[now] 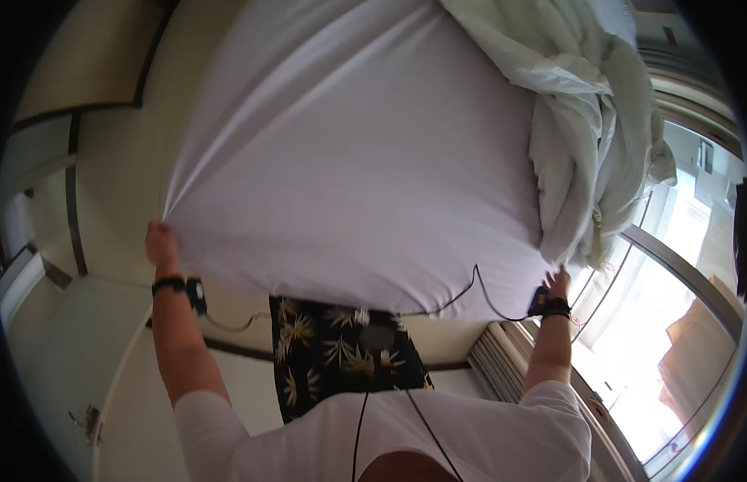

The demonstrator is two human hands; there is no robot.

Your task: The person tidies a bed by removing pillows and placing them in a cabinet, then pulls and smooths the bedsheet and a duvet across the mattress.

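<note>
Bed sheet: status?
Left hand grips white sheet corner, pulled taut. Right hand at opposite corner, grip hidden. Crumpled duvet piled on right side.

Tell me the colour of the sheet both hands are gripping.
Pale lilac-white sheet, plain, no pattern; head view.

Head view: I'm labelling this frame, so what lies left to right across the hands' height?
Left hand → white sheet → crumpled pale duvet → right hand → bright window.

free: bare white sheet (349,153) mid-bed | blocked: heaped duvet (590,120) at right edge, by window (679,321)
</note>
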